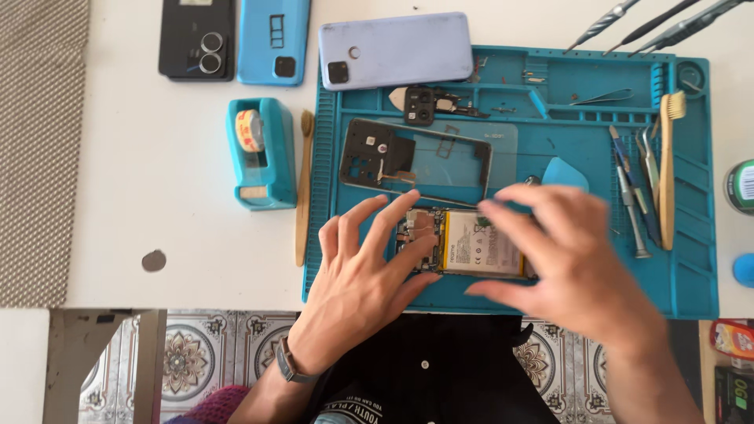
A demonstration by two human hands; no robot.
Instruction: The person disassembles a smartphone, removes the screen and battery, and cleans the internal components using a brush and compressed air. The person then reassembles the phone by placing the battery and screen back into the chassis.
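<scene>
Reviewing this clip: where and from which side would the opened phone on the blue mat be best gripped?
Probably by its two long edges, from above. The opened phone lies flat on the blue mat, battery and circuit board exposed upward, so fingers should avoid that face. The left hand already touches the board end; the right hand, blurred, covers the other end. The long edges look free of other parts.

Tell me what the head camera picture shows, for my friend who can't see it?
Two bare hands, the left hand and the right hand, rest on an opened phone with its yellow battery showing, on a blue repair mat. Behind it lie a black phone frame, a lilac phone, a tape dispenser and small tools.
</scene>
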